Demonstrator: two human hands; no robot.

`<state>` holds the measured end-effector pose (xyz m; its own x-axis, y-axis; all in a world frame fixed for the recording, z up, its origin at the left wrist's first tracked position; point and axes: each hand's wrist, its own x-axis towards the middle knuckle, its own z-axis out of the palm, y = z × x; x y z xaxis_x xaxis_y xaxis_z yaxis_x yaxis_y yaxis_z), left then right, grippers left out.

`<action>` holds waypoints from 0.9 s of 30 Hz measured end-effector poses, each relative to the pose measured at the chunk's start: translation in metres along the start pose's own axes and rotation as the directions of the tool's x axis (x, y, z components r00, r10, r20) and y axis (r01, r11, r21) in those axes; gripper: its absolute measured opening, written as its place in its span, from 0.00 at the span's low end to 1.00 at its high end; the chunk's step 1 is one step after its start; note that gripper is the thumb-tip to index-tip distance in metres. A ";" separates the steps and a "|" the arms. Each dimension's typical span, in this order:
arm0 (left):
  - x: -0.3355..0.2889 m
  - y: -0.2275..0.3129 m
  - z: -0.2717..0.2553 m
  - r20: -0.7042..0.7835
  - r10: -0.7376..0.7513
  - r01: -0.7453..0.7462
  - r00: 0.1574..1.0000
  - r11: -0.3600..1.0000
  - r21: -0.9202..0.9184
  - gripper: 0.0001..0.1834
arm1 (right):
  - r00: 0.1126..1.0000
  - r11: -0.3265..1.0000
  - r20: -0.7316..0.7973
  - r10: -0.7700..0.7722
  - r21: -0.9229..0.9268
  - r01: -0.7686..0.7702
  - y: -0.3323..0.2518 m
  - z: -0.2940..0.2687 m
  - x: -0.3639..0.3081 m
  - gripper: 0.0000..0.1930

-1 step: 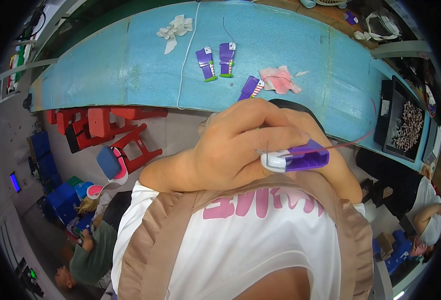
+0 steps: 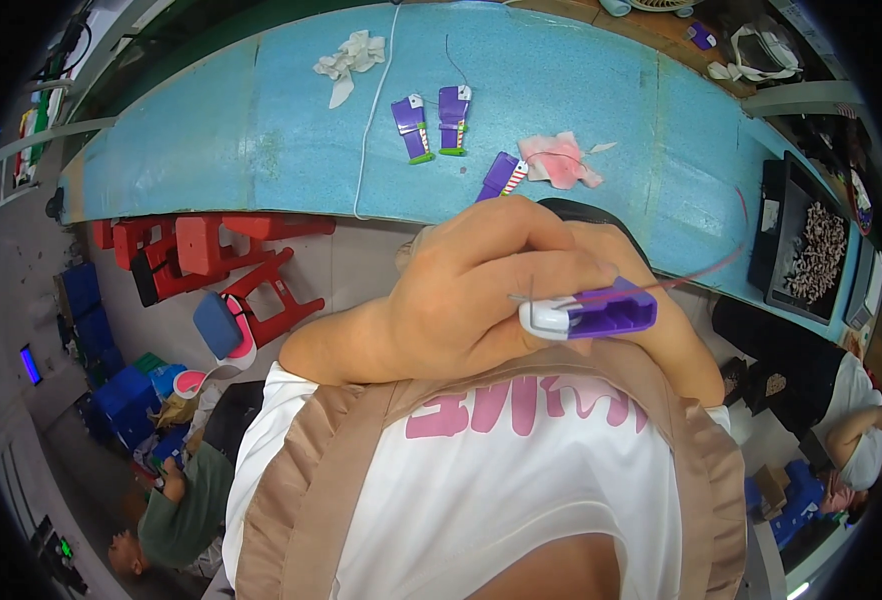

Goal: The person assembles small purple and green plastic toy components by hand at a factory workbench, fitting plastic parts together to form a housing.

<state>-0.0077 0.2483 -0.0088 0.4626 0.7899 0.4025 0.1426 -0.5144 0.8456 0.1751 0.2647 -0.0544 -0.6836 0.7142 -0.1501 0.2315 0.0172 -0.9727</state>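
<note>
In front of my chest, my left hand (image 2: 471, 285) is closed on a small purple-and-white plastic part (image 2: 611, 310), hollow side showing. A thin reddish wire (image 2: 706, 268) trails from it toward the right, and a short thin metal-looking wire stands by its white end. My right hand (image 2: 616, 245) lies behind the left one, close against it; its fingers are hidden. Beyond it shows a dark curved edge (image 2: 591, 209), too covered to name. On the blue table near my hands lies another purple part with a red-striped side (image 2: 502, 177), next to a pink-stained tissue (image 2: 561, 160).
Two purple parts with green ends (image 2: 453, 120) (image 2: 412, 130) lie farther back. Crumpled white tissue (image 2: 351, 65) and a white cord (image 2: 377, 110) are on the blue table (image 2: 181, 140). A black tray of small pieces (image 2: 816, 250) stands right. Red stools (image 2: 198, 245) and other people flank me.
The purple part has tilted and shifted very slightly, and the reddish wire's free end has swung a little. Both hands stay almost in place.
</note>
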 end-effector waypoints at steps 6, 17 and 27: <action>-0.010 -0.014 0.002 -0.064 -0.196 0.167 0.979 0.937 -0.308 0.17 | 1.000 0.982 -0.015 0.014 0.187 -0.011 -0.021 0.001 -0.008 0.10; 0.006 -0.018 0.004 0.114 -0.627 0.410 0.770 0.350 -0.842 0.19 | 0.978 0.983 -0.187 -0.094 0.136 0.120 -0.025 -0.002 -0.001 0.10; 0.015 -0.027 -0.004 -0.004 -0.771 0.384 0.637 0.322 -0.865 0.23 | 0.974 0.965 -0.072 -0.214 0.143 0.222 -0.015 0.003 0.007 0.11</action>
<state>-0.0083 0.2758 -0.0239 0.1807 0.9011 -0.3942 -0.5336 0.4265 0.7304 0.1652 0.2676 -0.0415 -0.6657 0.7426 0.0743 -0.0272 0.0754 -0.9968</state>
